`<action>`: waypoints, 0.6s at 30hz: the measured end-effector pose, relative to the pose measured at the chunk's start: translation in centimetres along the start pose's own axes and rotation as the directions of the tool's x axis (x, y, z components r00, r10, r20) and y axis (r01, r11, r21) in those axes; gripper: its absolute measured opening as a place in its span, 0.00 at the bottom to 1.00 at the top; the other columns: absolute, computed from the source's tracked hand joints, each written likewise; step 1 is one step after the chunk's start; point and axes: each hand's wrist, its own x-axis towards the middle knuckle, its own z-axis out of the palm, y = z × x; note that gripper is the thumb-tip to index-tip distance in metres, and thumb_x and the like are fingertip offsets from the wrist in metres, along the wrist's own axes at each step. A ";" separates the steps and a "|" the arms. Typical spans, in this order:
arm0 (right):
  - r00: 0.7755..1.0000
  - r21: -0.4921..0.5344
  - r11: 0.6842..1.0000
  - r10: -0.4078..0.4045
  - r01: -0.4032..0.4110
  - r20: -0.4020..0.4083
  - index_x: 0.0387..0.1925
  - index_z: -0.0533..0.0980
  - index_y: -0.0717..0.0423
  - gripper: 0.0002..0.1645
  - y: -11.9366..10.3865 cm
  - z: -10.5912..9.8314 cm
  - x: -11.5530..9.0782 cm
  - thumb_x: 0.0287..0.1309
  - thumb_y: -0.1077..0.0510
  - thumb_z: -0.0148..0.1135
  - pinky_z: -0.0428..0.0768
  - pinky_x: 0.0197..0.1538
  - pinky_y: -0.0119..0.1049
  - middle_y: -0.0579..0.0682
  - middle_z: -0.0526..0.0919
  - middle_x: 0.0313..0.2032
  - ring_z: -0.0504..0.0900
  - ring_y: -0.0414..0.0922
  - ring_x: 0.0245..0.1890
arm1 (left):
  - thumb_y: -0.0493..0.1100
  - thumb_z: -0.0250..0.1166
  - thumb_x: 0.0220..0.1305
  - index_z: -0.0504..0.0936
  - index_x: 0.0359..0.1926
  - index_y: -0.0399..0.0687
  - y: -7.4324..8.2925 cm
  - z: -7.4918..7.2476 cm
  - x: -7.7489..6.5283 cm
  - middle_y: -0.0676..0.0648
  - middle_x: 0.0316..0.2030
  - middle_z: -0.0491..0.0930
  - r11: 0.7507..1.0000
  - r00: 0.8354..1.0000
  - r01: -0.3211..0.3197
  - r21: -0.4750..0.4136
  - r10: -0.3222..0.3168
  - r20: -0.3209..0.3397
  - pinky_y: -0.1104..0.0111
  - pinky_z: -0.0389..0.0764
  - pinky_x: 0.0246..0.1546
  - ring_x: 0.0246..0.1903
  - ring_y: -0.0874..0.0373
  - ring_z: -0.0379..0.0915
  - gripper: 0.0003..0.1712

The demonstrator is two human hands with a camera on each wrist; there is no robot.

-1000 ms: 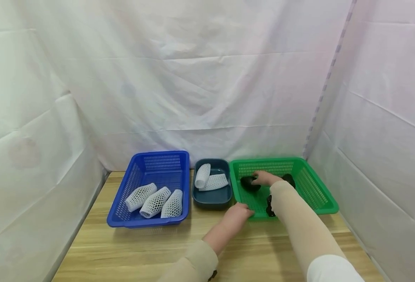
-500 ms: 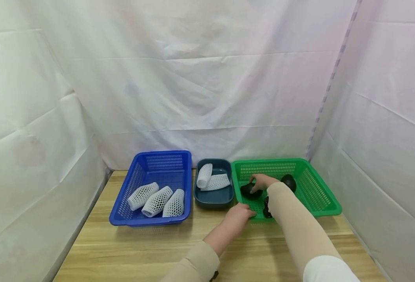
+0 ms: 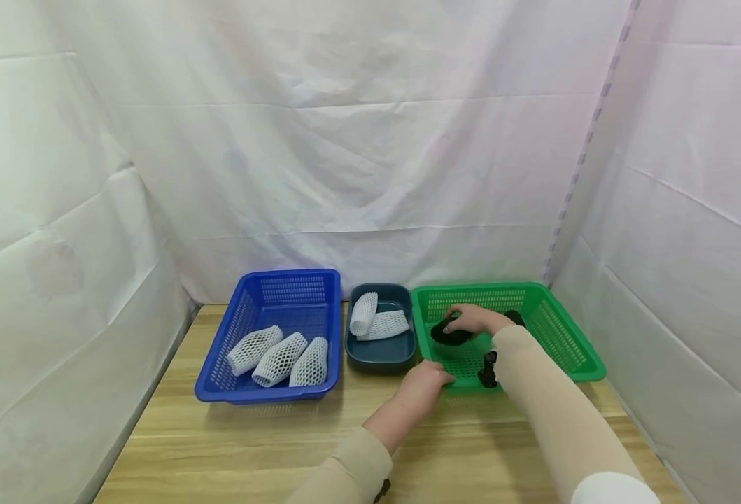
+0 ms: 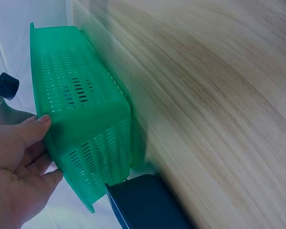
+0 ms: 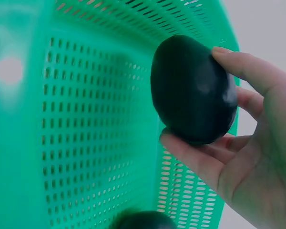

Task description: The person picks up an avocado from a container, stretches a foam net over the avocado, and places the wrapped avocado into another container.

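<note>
In the head view my right hand [image 3: 474, 319] is inside the green basket [image 3: 572, 346], gripping a dark, smooth avocado [image 3: 449, 332] near the basket's left end. The right wrist view shows thumb and fingers around the sides of this avocado [image 5: 193, 90], held up above the perforated floor. A second dark avocado [image 3: 515, 317] lies farther right, partly hidden by my right forearm; its top edge shows low in the right wrist view. My left hand [image 4: 24, 164] pinches the green basket's rim at the near left corner, thumb against the outer wall.
A dark teal tray [image 3: 379, 358] stands against the green basket's left side, with two white foam net sleeves [image 3: 384, 325] in it. Farther left, a blue basket [image 3: 291, 297] holds several white foam net pieces [image 3: 280, 359]. White cloth walls enclose the wooden table [image 3: 269, 448].
My right hand has drawn the avocado slightly up from where it lay half a second ago. My right forearm has shifted right, covering more of the second avocado. The left hand stays on the rim.
</note>
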 end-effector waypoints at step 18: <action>0.961 0.160 0.981 -0.066 0.112 -0.269 0.66 0.64 0.59 0.40 -2.5 1.5 -4.7 0.63 0.38 0.59 0.77 0.51 0.55 0.66 0.66 0.63 0.72 0.61 0.57 | 0.47 0.65 0.66 0.73 0.65 0.46 -2.5 -0.3 -1.7 0.46 0.59 0.75 0.537 0.849 0.278 -0.796 -0.525 -0.058 0.54 0.71 0.60 0.61 0.49 0.69 0.28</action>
